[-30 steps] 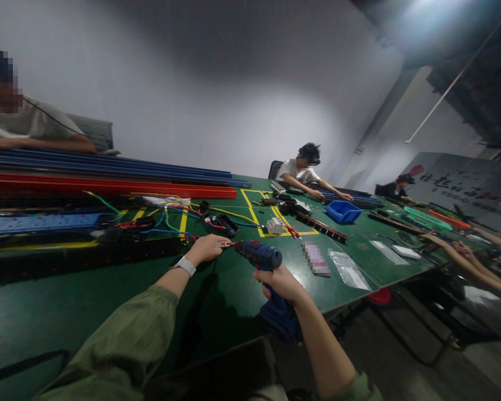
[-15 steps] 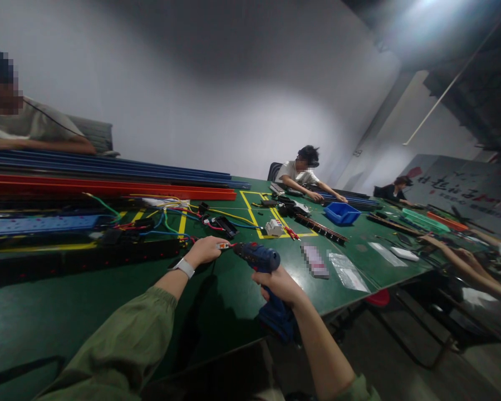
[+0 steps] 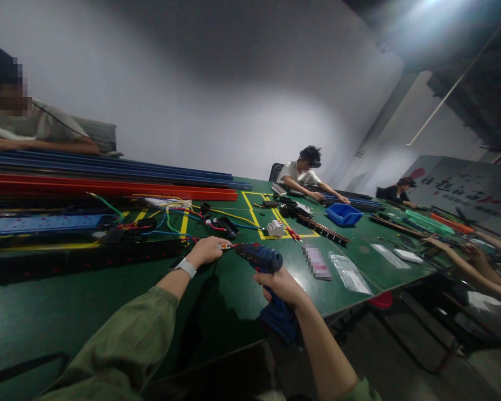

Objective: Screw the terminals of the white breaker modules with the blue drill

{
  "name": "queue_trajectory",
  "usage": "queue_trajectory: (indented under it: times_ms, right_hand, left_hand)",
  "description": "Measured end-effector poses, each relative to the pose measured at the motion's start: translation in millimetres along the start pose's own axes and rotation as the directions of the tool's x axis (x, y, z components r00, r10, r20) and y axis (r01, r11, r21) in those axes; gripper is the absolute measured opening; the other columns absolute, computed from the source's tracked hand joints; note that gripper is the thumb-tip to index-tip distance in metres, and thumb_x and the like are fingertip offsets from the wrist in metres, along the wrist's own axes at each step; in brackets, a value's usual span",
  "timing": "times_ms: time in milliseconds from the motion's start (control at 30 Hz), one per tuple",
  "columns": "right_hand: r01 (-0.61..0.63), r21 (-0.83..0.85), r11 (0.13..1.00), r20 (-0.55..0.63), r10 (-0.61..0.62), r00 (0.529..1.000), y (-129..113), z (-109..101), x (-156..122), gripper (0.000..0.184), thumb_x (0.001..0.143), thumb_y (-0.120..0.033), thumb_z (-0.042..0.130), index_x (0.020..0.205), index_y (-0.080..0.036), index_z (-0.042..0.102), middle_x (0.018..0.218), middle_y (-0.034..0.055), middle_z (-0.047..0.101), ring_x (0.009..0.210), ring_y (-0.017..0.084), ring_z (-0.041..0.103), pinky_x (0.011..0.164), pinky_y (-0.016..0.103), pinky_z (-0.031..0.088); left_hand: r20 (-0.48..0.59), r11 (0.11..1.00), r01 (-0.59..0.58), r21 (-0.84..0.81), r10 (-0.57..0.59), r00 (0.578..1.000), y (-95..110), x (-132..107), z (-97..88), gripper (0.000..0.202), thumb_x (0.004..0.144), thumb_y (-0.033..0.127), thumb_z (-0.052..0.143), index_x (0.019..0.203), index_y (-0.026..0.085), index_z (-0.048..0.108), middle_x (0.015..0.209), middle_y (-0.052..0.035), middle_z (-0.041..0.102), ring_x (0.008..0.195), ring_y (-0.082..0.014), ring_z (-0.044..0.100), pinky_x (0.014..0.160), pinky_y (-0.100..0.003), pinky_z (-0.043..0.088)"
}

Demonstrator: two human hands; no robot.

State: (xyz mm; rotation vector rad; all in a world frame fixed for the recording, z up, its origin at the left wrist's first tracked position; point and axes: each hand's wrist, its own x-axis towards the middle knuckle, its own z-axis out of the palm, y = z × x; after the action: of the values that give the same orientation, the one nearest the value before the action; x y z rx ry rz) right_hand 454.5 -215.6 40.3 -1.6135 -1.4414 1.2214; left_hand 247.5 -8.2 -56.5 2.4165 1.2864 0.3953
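From here I see the right hand [image 3: 281, 284] wrapped around the blue drill [image 3: 261, 257], its tip at the small part [image 3: 224, 246] pinched by the left hand [image 3: 206, 252], above the table [image 3: 242, 323]; work seems unfinished (my judgement only).

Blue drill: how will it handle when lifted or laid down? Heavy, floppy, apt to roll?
Probably heavy for its size: the blue drill has a thick body and a bulky base below the right hand. Likely stiff, as its casing looks hard. Laid down, its rounded barrel might roll a little, but the base should probably stop it.
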Motion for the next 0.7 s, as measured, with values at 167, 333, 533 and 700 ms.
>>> queue_trajectory:
  times_ms: [167, 333, 533, 700]
  right_hand:
    - [-0.016, 0.008, 1.000, -0.007, 0.016, 1.000, -0.2, 0.1, -0.5, 0.020, 0.078, -0.028, 0.062, 0.094, -0.017, 0.057, 0.046, -0.0083, 0.048, 0.040, 0.011, 0.047, 0.044, 0.021, 0.037]
    - [0.006, -0.002, 1.000, -0.006, -0.006, 1.000, 0.5, 0.0, -0.9, 0.019, 0.078, -0.030, 0.062, 0.092, -0.018, 0.058, 0.045, -0.0079, 0.048, 0.040, 0.011, 0.046, 0.043, 0.021, 0.035]
    - [0.016, -0.003, 1.000, -0.003, -0.016, 1.000, 0.8, -0.2, -0.3, 0.020, 0.079, -0.031, 0.062, 0.093, -0.018, 0.057, 0.048, -0.0075, 0.049, 0.040, 0.011, 0.047, 0.042, 0.021, 0.035]
    - [-0.009, -0.001, 1.000, -0.012, 0.009, 1.000, -1.8, 0.2, -1.8, 0.020, 0.079, -0.030, 0.062, 0.094, -0.017, 0.058, 0.046, -0.0078, 0.048, 0.040, 0.010, 0.045, 0.043, 0.021, 0.035]
  left_hand:
    - [-0.003, 1.000, -0.004, 0.026, 0.005, 1.000, -0.6, 0.1, 0.9, 0.055, 0.074, 0.021, 0.057, 0.123, 0.042, 0.068, 0.121, 0.0019, 0.072, 0.112, -0.0236, 0.065, 0.091, -0.029, 0.047]
    - [-0.010, 1.000, -0.021, 0.012, 0.021, 1.000, -1.7, 0.7, 2.1, 0.052, 0.076, 0.021, 0.057, 0.122, 0.043, 0.069, 0.122, 0.0037, 0.072, 0.114, -0.0228, 0.064, 0.094, -0.029, 0.045]
    - [0.008, 1.000, -0.011, 0.019, 0.010, 1.000, -0.1, 0.8, -0.1, 0.053, 0.075, 0.021, 0.057, 0.123, 0.042, 0.068, 0.120, 0.0022, 0.072, 0.112, -0.0235, 0.065, 0.093, -0.029, 0.046]
    - [0.014, 1.000, 0.003, 0.002, -0.003, 1.000, 0.9, 0.3, -1.1, 0.054, 0.075, 0.022, 0.058, 0.124, 0.040, 0.069, 0.120, 0.0013, 0.073, 0.112, -0.0229, 0.065, 0.092, -0.027, 0.046]
